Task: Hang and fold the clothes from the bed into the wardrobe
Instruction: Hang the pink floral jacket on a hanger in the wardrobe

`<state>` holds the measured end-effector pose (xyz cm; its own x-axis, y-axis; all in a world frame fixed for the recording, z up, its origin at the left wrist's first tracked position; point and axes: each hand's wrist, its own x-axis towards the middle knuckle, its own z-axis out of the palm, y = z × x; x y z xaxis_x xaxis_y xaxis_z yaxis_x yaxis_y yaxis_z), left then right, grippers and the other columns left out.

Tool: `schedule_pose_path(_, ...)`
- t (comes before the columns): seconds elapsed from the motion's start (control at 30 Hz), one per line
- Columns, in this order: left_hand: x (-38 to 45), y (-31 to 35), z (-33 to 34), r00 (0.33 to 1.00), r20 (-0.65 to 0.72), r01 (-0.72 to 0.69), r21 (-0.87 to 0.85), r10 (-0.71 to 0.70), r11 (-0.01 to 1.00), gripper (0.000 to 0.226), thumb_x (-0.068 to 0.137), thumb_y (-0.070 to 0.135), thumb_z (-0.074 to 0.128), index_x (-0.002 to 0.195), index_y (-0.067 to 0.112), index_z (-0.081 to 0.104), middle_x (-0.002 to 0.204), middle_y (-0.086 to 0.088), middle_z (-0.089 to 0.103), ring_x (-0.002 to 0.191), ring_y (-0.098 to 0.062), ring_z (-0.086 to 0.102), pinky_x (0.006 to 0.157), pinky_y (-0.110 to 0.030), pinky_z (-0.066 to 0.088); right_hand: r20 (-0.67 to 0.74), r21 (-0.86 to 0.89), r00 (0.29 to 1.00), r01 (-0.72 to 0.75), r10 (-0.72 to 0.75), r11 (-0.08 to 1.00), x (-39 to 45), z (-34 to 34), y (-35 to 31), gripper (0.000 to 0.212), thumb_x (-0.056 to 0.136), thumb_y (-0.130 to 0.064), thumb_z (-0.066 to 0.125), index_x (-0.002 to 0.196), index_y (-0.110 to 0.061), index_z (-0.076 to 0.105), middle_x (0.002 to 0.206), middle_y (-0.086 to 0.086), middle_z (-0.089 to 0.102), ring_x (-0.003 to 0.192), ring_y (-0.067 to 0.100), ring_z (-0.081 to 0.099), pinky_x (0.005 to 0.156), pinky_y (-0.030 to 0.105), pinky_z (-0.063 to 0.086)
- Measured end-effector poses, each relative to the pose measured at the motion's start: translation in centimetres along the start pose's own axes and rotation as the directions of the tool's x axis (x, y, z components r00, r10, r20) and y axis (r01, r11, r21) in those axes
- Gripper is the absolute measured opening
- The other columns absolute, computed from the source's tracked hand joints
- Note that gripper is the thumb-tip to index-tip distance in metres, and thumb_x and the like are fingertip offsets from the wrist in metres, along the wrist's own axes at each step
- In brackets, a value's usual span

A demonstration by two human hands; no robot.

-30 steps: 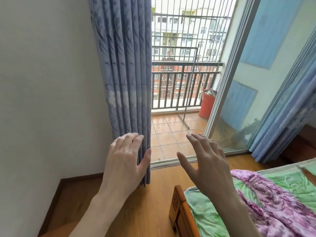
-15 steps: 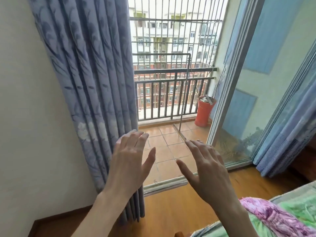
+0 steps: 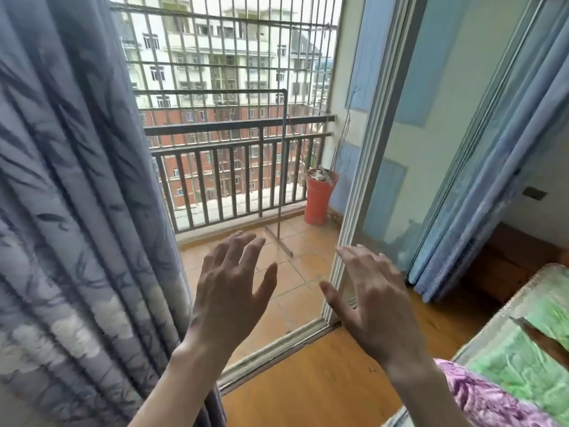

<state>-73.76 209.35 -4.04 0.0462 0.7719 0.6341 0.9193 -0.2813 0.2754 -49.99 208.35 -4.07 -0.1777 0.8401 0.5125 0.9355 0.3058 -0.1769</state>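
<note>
Floor (image 3: 323,374): orange-brown wood boards indoors, ending at a pale sliding-door track (image 3: 277,349).

Balcony floor (image 3: 295,272): terracotta tiles beyond the track. Dark metal railing (image 3: 234,155) along the outer edge, lighter security bars (image 3: 215,50) above it. A thin metal stand (image 3: 281,167) rises from the tiles just inside the railing.

Bucket (image 3: 318,198): orange-red, upright in the far right balcony corner, holding pale scraps too small to identify.

Left curtain (image 3: 77,195): grey-blue with dark leaf print and pale flowers low down, hanging in folds beside the doorway.

Right curtain (image 3: 480,195): blue, bunched behind the open glass door (image 3: 409,149).

Bed (image 3: 523,343): lower right corner, covered in green patterned sheet. A purple-pink floral fabric (image 3: 483,396) lies on it near the right forearm; whether it is clothing or bedding cannot be told.

Left hand (image 3: 231,297): raised, back to the camera, fingers straight and slightly spread, holding nothing, just beside the left curtain.

Right hand (image 3: 375,303): raised likewise, fingers spread, thumb out, holding nothing.

Outside: white and red-brick apartment blocks.

Writing, brands, labels: none legible.
</note>
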Motion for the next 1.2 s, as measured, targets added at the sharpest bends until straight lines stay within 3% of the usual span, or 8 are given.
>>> schedule_pose_path(0.13, 6.2, -2.4, 4.4, 0.997, -0.007, -0.079, -0.092, 0.079, 0.993, 0.048, 0.102, 0.044, 0.052, 0.137, 0.013, 0.062, 0.139, -0.006, 0.063, 0.129, -0.029, 0.056, 0.106, -0.049, 0.048, -0.017, -0.048, 0.997, -0.069, 0.068, 0.996, 4.5, 2.6, 1.3, 0.066, 0.103, -0.068, 0.037, 0.151, -0.024, 0.047, 0.151, -0.004, 0.053, 0.144, 0.015, 0.044, 0.125, 0.036, 0.019)
schedule_pose_path(0.3, 13.0, -5.2, 9.4, 0.981, 0.045, -0.181, -0.174, 0.191, 0.968, 0.049, 0.1, 0.045, 0.054, 0.136, 0.013, 0.064, 0.14, -0.007, 0.063, 0.129, -0.03, 0.059, 0.105, -0.05, 0.051, -0.087, -0.094, 0.972, -0.225, 0.217, 0.97, 9.8, 5.4, 2.6, 0.066, 0.103, -0.068, 0.038, 0.148, -0.023, 0.051, 0.15, -0.005, 0.054, 0.143, 0.014, 0.045, 0.123, 0.043, 0.031)
schedule_pose_path(0.53, 19.1, -6.0, 15.7, 0.946, 0.054, -0.285, -0.337, 0.321, 0.897, 0.046, 0.1, 0.044, 0.055, 0.134, 0.014, 0.066, 0.137, -0.005, 0.065, 0.13, -0.028, 0.057, 0.104, -0.048, 0.051, -0.143, -0.207, 0.919, -0.391, 0.368, 0.897, 13.0, 7.7, 4.1, 0.066, 0.104, -0.066, 0.035, 0.149, -0.02, 0.051, 0.15, -0.002, 0.054, 0.144, 0.015, 0.044, 0.124, 0.041, 0.029)
schedule_pose_path(0.97, 26.7, 0.2, 25.8, 0.846, 0.06, -0.426, -0.521, 0.529, 0.74, 0.048, 0.102, 0.046, 0.05, 0.132, 0.013, 0.066, 0.134, -0.005, 0.065, 0.127, -0.029, 0.059, 0.106, -0.05, 0.05, -0.275, -0.311, 0.787, -0.616, 0.552, 0.723, 14.8, 8.3, 11.2, 0.063, 0.104, -0.061, 0.041, 0.149, -0.017, 0.051, 0.149, 0.002, 0.056, 0.141, 0.02, 0.048, 0.117, 0.046, 0.039)
schedule_pose_path(1.2, 30.5, 5.8, 31.3, 0.773, 0.054, -0.505, -0.55, 0.632, 0.665, 0.047, 0.103, 0.046, 0.049, 0.134, 0.014, 0.064, 0.134, -0.003, 0.064, 0.125, -0.026, 0.059, 0.107, -0.041, 0.046, -0.327, -0.322, 0.725, -0.689, 0.606, 0.65, 16.2, 8.4, 17.9, 0.064, 0.104, -0.059, 0.044, 0.15, -0.016, 0.048, 0.15, 0.004, 0.055, 0.141, 0.019, 0.048, 0.119, 0.044, 0.038)
